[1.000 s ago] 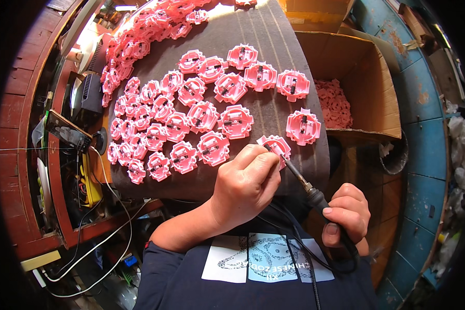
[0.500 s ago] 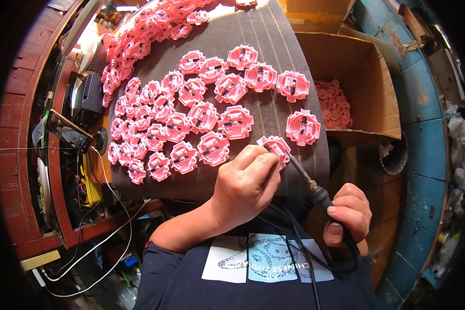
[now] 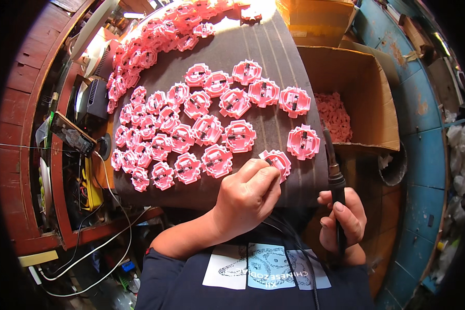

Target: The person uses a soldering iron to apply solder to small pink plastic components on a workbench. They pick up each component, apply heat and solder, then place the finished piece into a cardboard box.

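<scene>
soldering iron [image 3: 336, 178] swings aside, right hand [image 3: 349, 221] gripping; i'd steady my pinched left hand [image 3: 249, 191], contents unclear, at the pink housing [image 3: 280, 163].

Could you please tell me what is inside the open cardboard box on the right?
The box holds a heap of pink parts. Whatever lies beneath its top layer is covered, and the table seems to hide the box's left side.
</scene>
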Demonstrator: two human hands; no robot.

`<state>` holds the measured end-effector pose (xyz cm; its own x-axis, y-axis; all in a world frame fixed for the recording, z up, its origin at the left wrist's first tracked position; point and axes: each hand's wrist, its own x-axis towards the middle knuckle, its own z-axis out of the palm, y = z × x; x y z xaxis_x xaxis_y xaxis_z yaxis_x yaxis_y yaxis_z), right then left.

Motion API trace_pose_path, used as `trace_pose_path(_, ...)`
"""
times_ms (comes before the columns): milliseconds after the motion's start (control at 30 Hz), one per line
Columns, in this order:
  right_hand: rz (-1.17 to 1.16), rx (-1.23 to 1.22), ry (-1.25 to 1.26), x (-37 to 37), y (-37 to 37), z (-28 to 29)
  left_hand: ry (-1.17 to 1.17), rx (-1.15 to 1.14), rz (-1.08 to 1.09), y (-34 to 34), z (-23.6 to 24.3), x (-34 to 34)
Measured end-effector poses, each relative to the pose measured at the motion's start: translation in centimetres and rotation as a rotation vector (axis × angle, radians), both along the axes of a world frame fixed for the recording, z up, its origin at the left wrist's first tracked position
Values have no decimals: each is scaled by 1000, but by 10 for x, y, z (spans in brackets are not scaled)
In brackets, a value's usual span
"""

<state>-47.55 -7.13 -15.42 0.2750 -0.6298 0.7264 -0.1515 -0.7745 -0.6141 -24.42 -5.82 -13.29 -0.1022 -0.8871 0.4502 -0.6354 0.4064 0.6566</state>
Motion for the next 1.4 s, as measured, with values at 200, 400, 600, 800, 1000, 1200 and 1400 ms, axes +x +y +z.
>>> trace_pose_path(200, 25, -42, 77, 8, -13, -5, -4, -6, -1, -1, 1, 0)
trace_pose_path(400, -159, -40, 82, 30, -35, -13, 3, -46, -8, -3, 1, -1)
trace_pose_path(600, -231, -8, 280, 40, -57, 5, 13, -7, 2, -2, 2, -1)
trace_pose_path(800, -262, 46, 261, 40, -59, 2, 13, -53, -5, -3, -2, 0)
trace_pose_path(1000, -568, -18, 143, 11, -81, -4, 30, -36, -9, -2, -2, -1)
trace_pose_path(1200, -207, 60, 131, 16, -45, -9, 12, -48, -15, -9, -3, -7)
trace_pose_path(1400, -163, 38, 154, 32, -41, -13, 23, -8, -145, -32, -1, -22)
